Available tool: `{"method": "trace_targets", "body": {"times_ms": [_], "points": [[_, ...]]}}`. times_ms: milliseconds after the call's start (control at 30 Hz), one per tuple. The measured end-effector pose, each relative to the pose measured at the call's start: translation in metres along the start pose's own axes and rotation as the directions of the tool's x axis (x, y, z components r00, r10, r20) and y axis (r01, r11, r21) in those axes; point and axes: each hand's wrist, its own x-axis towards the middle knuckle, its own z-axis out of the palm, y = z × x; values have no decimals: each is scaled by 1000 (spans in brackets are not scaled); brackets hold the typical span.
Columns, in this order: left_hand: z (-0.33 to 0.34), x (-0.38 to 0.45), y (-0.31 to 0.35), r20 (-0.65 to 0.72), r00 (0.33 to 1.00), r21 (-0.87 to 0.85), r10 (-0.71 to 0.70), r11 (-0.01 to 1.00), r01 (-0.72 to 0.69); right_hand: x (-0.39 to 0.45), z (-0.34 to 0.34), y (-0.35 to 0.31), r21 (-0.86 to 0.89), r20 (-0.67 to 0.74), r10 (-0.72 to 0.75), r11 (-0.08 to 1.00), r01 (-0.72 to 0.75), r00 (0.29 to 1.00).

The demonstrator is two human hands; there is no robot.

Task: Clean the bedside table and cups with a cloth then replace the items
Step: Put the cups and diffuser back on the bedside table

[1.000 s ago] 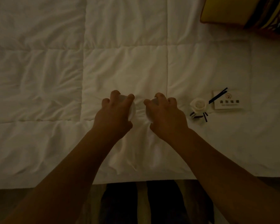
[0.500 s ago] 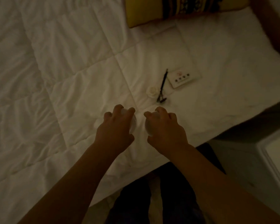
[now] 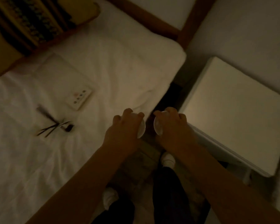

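Between the bed (image 3: pixel 120 65) and the bedside table (image 3: pixel 236 110), I held a white cup in each hand: my left hand (image 3: pixel 124 128) gripped the left cup (image 3: pixel 141 129) from above, my right hand (image 3: pixel 171 125) gripped the right cup (image 3: pixel 158 126), both in the air, close together.

The room is dim, lit in a warm yellowish cast. A bed (image 3: pixel 103 65) covered with a white quilted duvet fills the left side, with a dark wooden headboard frame (image 3: pixel 153 18) along the top. A yellow patterned cushion (image 3: pixel 31 25) lies at the upper left (blurred). The wall (image 3: pixel 257 26) at right is pale; the floor (image 3: pixel 145 160) between the furniture is dark.
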Motion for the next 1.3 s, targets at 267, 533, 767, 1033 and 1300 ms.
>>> {"method": "trace_targets", "body": {"times_ms": [267,533,767,1033,1300], "points": [[36,128,150,63,965,83,253,963,-257,2,-43,165,122,-54,236,966,-228,970],[75,229,242,137,923,159,361,911,-380,42,-52,274,178,-96,365,922,-345,926],[98,283,267,164,913,242,375,881,-406,87,-51,320,221,-137,400,904,-366,906],[99,315,272,151,909,282,388,865,-416,117,-46,338,268,-107,431,880,-392,896],[99,350,280,164,899,248,405,865,-436,144,-53,348,224,-146,409,901,-373,901]]}}
